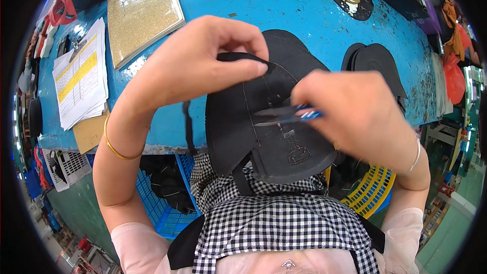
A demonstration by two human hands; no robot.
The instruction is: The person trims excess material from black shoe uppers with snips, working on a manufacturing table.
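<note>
A black stitched panel (pixel 228 106) with rounded ends lies over the table's near edge and my lap. Pale seam lines run along it, and a small stitched buckle-like shape shows near its lower end. My left hand (pixel 213 53) pinches the panel's upper edge between thumb and fingers. In my right hand (pixel 350 114) is a small pair of thread snips (pixel 276 115) with blue handles. Their blades point left, over the panel beside a seam; both hand and blades are smeared by motion. I cannot tell whether the blades touch the thread.
More black panels (pixel 378 61) lie to the right on the blue table (pixel 228 0). A gold glittery book (pixel 144 15) and clipped papers (pixel 81 78) are at the left. Below the table edge stand a blue basket (pixel 172 218) holding black pieces and a yellow basket (pixel 373 190).
</note>
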